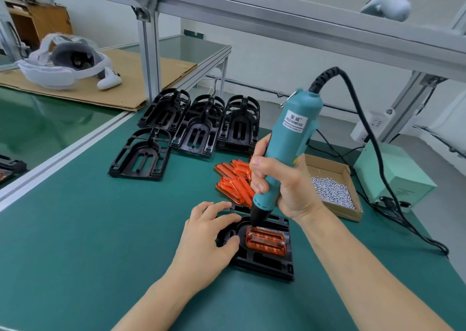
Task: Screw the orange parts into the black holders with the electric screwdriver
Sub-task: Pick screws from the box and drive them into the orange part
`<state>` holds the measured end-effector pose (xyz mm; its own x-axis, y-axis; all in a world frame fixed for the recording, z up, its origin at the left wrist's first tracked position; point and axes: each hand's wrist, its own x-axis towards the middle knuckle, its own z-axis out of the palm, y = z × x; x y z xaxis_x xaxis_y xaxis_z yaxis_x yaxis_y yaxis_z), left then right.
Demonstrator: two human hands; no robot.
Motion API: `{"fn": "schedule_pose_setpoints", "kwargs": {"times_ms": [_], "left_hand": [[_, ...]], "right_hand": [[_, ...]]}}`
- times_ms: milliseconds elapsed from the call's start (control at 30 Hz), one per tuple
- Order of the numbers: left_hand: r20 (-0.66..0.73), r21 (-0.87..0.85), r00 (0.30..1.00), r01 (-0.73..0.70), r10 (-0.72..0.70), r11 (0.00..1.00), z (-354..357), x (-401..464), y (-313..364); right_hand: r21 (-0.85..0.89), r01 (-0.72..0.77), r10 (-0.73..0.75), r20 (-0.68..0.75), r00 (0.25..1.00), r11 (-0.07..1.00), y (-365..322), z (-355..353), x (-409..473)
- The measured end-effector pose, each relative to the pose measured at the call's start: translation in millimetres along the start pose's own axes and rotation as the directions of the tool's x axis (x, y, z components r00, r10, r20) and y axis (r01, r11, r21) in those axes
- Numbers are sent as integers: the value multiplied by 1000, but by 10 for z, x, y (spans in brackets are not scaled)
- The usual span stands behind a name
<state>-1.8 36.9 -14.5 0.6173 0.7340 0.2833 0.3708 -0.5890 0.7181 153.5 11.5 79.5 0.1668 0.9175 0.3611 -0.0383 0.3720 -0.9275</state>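
Observation:
A black holder (267, 264) lies flat on the green mat in front of me, with an orange part (266, 240) seated in it. My right hand (282, 187) grips the teal electric screwdriver (290, 139), held nearly upright; its black tip rests on the orange part's left corner. My left hand (209, 240) presses on the holder's left side, fingers spread over its edge. A screw head shows at the part's right end.
Stacks of black holders (201, 124) stand further back, one single holder (141, 154) to the left. Loose orange parts (234, 179) lie behind the tool. A cardboard box of screws (332, 187) and a green power unit (393, 174) sit at right.

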Motion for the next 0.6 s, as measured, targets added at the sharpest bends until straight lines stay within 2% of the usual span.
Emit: {"fn": "schedule_pose_setpoints", "kwargs": {"times_ms": [200, 333, 600], "left_hand": [[-4, -7, 1000, -4, 4, 1000, 11, 6, 3], [-7, -14, 1000, -3, 3, 1000, 8, 0, 1], [-2, -13, 1000, -6, 6, 1000, -3, 0, 0]], "right_hand": [[-2, 6, -6, 110, 994, 1000, -9, 25, 10], [-60, 41, -38, 52, 998, 997, 33, 52, -16], [-23, 27, -26, 30, 999, 999, 30, -8, -111]]}}
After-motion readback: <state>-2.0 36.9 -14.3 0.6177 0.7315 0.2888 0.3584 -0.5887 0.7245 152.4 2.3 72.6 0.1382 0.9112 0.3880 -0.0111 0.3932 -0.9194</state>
